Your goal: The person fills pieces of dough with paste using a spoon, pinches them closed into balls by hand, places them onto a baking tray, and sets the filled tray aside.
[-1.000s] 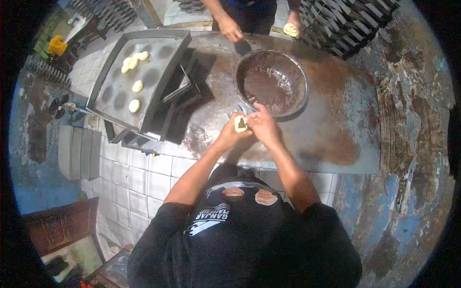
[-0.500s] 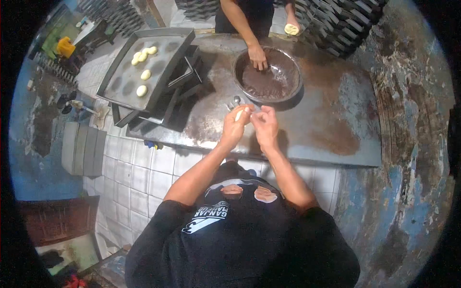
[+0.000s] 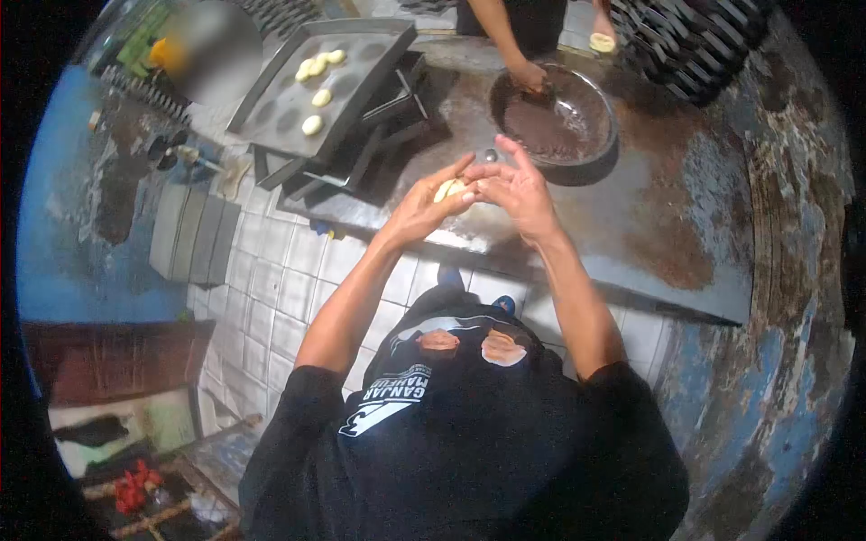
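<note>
A pale yellow piece of dough [image 3: 448, 189] lies in my left hand [image 3: 417, 209], cradled between thumb and fingers above the table's near edge. My right hand [image 3: 525, 200] meets it from the right, fingers mostly stretched and spread, with its fingertips reaching the dough's edge. Parts of the dough are hidden by the fingers. Just beyond my hands, a small round metal object [image 3: 491, 155] rests on the table. Farther off stands a large metal bowl [image 3: 606, 149] with a dark brown filling inside.
A metal tray [image 3: 262, 135] holding several pale dough balls [image 3: 312, 124] sits on stacked trays at the left. Across the table [image 3: 667, 207], a co-worker's hand [image 3: 528, 77] is in the bowl; their other hand holds flattened dough [image 3: 602, 41]. Dark metal racks [image 3: 695, 45] stand behind.
My view has shifted, so the table and trays appear farther right and higher. My right fingers have spread apart, and the dough in my left hand shows more. The co-worker's hand stays in the bowl.
</note>
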{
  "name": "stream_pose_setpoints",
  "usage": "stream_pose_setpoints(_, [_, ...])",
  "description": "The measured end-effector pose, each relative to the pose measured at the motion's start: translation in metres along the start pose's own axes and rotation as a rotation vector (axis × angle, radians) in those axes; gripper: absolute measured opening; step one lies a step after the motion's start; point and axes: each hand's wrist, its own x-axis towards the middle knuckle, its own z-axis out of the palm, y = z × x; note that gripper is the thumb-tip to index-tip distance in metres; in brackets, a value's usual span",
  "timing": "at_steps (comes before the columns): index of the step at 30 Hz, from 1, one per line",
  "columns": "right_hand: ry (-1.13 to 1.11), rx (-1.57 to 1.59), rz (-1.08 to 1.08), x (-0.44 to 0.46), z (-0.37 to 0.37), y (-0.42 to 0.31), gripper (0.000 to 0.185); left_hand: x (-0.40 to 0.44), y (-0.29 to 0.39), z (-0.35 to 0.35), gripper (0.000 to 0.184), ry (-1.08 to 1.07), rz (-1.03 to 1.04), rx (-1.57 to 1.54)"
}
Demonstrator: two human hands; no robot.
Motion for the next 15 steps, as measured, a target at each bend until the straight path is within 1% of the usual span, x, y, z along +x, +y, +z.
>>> stream_pose_setpoints(1, [-0.02, 0.002, 0.008, 0.006, 0.004, 0.002, 0.076, -0.003, 0.006, 0.0, 0.065, 0.079, 0.058, 0.001])
stream_pose_setpoints(2, [-0.102, -0.159, 0.038, 0.013, 0.007, 0.001, 0.074, -0.007, 0.01, 0.002, 0.061, 0.143, 0.089, 0.073])
stream_pose_setpoints(3, [-0.181, -0.318, 0.069, 0.018, 0.011, 0.0, 0.073, -0.01, 0.009, -0.006, 0.061, 0.159, 0.086, 0.072])
stream_pose_setpoints(4, [-0.297, -0.494, 0.027, 0.023, 0.023, -0.011, 0.068, -0.011, 0.007, -0.016, 0.06, 0.049, 0.001, 0.172])
stream_pose_setpoints(5, [-0.309, -0.494, 0.031, 0.029, 0.031, -0.016, 0.068, -0.013, 0.005, -0.026, 0.059, -0.062, -0.08, 0.271])
stream_pose_setpoints(6, [-0.344, -0.367, 0.003, 0.037, 0.039, -0.019, 0.067, -0.016, 0.004, -0.034, 0.056, -0.058, -0.082, 0.151])
stream_pose_setpoints(7, [-0.378, -0.24, -0.022, 0.044, 0.048, -0.02, 0.066, -0.019, 0.004, -0.041, 0.056, -0.044, -0.084, 0.144])
stream_pose_setpoints(8, [-0.207, -0.135, -0.07, 0.051, 0.061, -0.019, 0.067, -0.021, 0.004, -0.049, 0.054, 0.041, -0.014, 0.056])
stream_pose_setpoints(9, [-0.233, -0.143, -0.058, 0.06, 0.063, -0.014, 0.067, -0.022, 0.009, -0.057, 0.054, 0.135, 0.061, -0.034])
stream_pose_setpoints(10, [-0.195, -0.205, -0.109, 0.071, 0.063, -0.007, 0.068, -0.023, 0.009, -0.067, 0.063, 0.119, 0.061, -0.044])
stream_pose_setpoints(11, [-0.153, -0.262, -0.158, 0.079, 0.066, 0.003, 0.069, -0.026, 0.007, -0.075, 0.063, 0.147, 0.061, -0.053])
stream_pose_setpoints(12, [-0.207, -0.273, -0.075, 0.083, 0.081, 0.001, 0.063, -0.029, 0.004, -0.083, 0.065, 0.234, 0.084, 0.015])
stream_pose_setpoints(13, [-0.221, -0.275, -0.06, 0.094, 0.091, 0.003, 0.063, -0.033, 0.004, -0.091, 0.069, 0.314, 0.105, 0.083])
stream_pose_setpoints(14, [-0.415, -0.369, 0.069, 0.11, 0.096, 0.005, 0.058, -0.04, 0.006, -0.105, 0.071, 0.279, 0.07, 0.158])
stream_pose_setpoints(15, [-0.609, -0.464, 0.198, 0.123, 0.106, 0.007, 0.053, -0.043, 0.004, -0.115, 0.071, 0.292, 0.071, 0.146])
